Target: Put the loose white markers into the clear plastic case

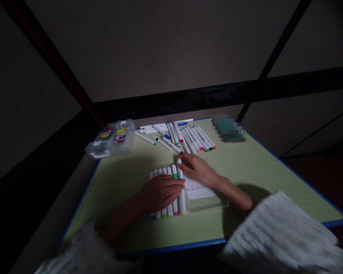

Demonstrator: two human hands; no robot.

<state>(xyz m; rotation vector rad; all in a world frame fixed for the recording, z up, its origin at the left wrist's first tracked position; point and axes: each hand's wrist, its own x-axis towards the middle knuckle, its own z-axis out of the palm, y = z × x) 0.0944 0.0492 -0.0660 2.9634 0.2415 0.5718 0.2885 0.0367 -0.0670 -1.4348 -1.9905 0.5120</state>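
Observation:
A row of several white markers with coloured caps lies side by side in a clear slotted tray at the middle of the green table. My left hand lies flat across the row, fingers stretched out over the markers. My right hand pinches the top end of the rightmost marker, which sits at the edge of the row. Both wrists come out of white knitted sleeves.
Several loose markers lie scattered at the far side of the table. A clear plastic case with coloured labels stands at the far left corner. A blurred greenish object sits at the far right. The table has a blue edge.

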